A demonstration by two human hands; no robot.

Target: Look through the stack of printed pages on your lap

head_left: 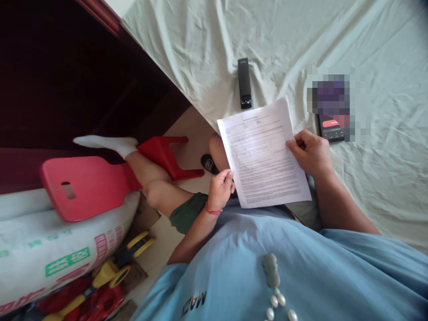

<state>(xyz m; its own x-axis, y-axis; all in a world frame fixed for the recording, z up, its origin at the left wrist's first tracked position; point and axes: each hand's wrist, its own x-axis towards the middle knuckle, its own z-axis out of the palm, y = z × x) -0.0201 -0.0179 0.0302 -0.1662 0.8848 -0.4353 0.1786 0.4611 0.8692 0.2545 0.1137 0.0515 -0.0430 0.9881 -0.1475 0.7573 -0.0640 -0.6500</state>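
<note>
A printed sheet of paper [264,154] is held up over my lap, between both hands. My left hand [220,187] is closed on its lower left edge, a red string around the wrist. At the sheet's right edge, my right hand [309,151] pinches it with thumb on top. Just beyond the paper's top edge, a black stapler [244,83] lies on the pale green bedsheet [368,178]. A phone [331,127] with a lit screen rests on the sheet right of my right hand.
A red plastic stool [87,183] lies tipped over under my left leg, beside a dark wooden bed frame [67,80]. A white printed sack [50,254] and red and yellow toys [110,272] fill the lower left floor.
</note>
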